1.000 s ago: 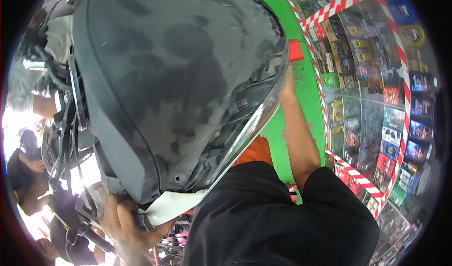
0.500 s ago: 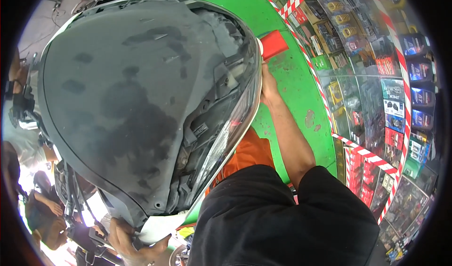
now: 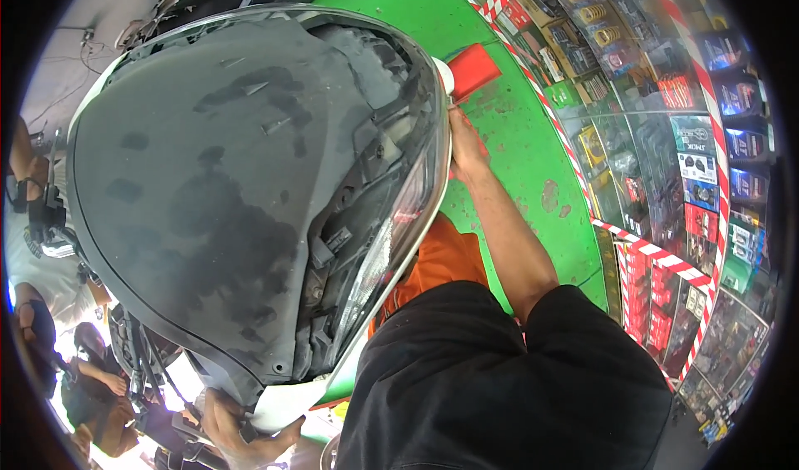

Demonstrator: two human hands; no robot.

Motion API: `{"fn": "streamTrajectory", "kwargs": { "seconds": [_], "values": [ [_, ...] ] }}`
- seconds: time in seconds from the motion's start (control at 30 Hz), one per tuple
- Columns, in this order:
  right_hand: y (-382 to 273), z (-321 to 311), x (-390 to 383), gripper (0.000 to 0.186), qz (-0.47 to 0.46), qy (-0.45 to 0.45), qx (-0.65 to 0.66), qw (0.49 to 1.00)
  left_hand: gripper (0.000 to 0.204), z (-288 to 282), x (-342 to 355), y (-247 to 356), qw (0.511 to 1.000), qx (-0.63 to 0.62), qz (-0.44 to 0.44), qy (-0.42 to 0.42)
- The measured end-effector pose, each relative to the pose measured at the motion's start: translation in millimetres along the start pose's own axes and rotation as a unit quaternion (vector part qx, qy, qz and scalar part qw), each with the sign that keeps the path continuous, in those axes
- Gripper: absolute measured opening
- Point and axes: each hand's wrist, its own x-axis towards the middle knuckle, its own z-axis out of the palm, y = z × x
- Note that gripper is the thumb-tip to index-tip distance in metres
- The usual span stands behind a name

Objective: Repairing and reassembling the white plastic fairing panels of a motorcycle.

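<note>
A large, dusty dark-grey motorcycle fairing [image 3: 191, 162] fills the left and middle of the head view. Along its right side runs a clear headlight lens [image 3: 366, 274] with black plastic parts behind it. My right hand [image 3: 469, 149] grips the right rim; most of its fingers are hidden behind the edge. At the narrow lower end, my left hand [image 3: 229, 430] is closed around the white tip [image 3: 287, 405], thumb on the right and fingers on the left. What lies beneath the fairing is hidden.
Glass display cases [image 3: 632, 162] with boxed parts stand at the right, edged in red-and-white tape. A red piece [image 3: 474, 72] shows beyond my right hand, over the green floor [image 3: 533, 179]. Other people [image 3: 96, 378] and motorcycle handlebar parts [image 3: 158, 420] are at the left.
The fairing and my right hand have shifted slightly left in the view, and the fairing's far edge sits a little lower. Both hands keep their hold.
</note>
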Motion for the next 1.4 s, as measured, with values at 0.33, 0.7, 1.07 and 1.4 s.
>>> {"fn": "streamTrajectory", "kwargs": {
  "seconds": [0.33, 0.7, 1.07, 1.4],
  "values": [
    [-5.3, 11.3, -7.1, 0.055, -0.087, -0.020, -0.236, 0.968, 0.084, -3.2, 19.9, 19.0, 0.999, -0.017, 0.012, -0.035],
    [1.0, -51.0, 17.1, 0.062, -0.007, 0.059, -0.146, 0.987, 0.067, -13.8, 37.5, 43.6, 0.997, -0.002, 0.070, -0.018],
    [-86.8, 183.6, -303.5, 0.048, -0.518, -0.429, -0.410, 0.616, 0.060, -14.9, 34.1, 69.0, 0.997, 0.030, 0.068, 0.000],
    [-58.2, 221.9, -323.4, 0.028, -0.304, -0.458, -0.378, 0.745, 0.061, -20.4, 28.2, 68.7, 0.998, 0.029, 0.058, 0.010]
  ]
}}
